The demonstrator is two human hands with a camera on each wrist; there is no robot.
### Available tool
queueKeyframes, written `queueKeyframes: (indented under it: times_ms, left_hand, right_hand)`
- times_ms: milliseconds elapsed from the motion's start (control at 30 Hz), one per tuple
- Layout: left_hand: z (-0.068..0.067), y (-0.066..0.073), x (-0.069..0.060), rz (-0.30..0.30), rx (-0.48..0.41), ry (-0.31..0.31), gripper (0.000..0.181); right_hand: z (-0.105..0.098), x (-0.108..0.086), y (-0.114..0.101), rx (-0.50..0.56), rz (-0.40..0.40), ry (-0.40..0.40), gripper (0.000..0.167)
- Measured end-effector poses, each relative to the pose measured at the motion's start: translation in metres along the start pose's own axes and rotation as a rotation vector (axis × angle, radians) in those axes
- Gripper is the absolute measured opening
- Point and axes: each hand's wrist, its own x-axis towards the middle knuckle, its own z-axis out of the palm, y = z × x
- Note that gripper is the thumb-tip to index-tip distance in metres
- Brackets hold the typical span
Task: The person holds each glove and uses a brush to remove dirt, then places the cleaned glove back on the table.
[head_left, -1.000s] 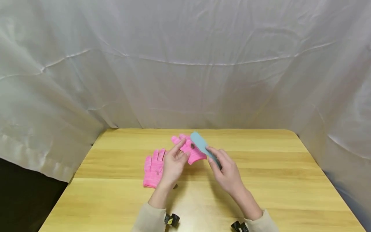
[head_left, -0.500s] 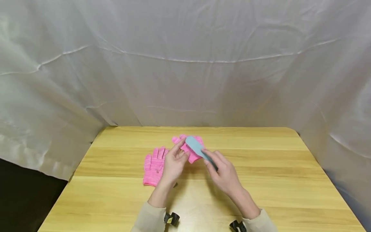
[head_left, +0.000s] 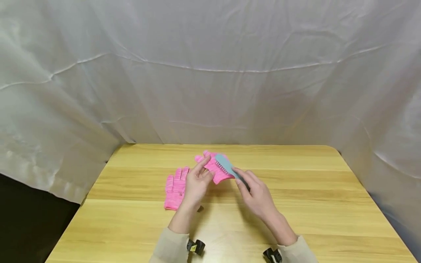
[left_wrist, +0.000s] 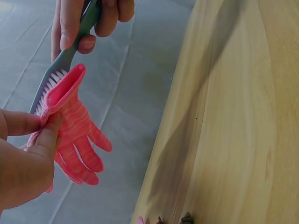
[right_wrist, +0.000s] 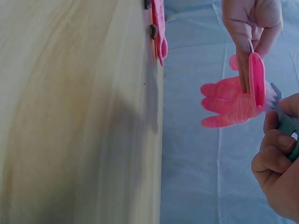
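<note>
My left hand [head_left: 196,184] pinches a pink knitted glove [head_left: 222,177] near its cuff, holding it up above the table. In the left wrist view the fingers of this glove [left_wrist: 77,140] hang downward and the cuff opening shows. My right hand [head_left: 258,193] grips the handle of a blue-green brush [head_left: 224,162], its pale bristles against the glove's upper face. A second pink glove [head_left: 175,191] lies flat on the table left of my left hand, partly hidden by that hand, with a small dark spot on it.
The wooden table [head_left: 312,204] spreads under both hands. Small dark bits [left_wrist: 187,218] lie close to the second glove. A grey-white curtain [head_left: 210,91] hangs behind the table and along its sides.
The brush has swept left over the held glove, then back right, tilting so its bristles show. The dark spot seen on that glove earlier is not visible now. My left hand stays nearly still.
</note>
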Motion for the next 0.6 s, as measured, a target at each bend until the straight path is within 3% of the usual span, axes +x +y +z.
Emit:
queueKeyframes:
  times_ms: [600]
  left_hand:
    - [-0.0047,-0.0004,0.0033,0.001,-0.001,0.002,0.059]
  right_hand:
    - [-0.0041,0.0065,0.0058,0.063,0.024,0.073,0.037]
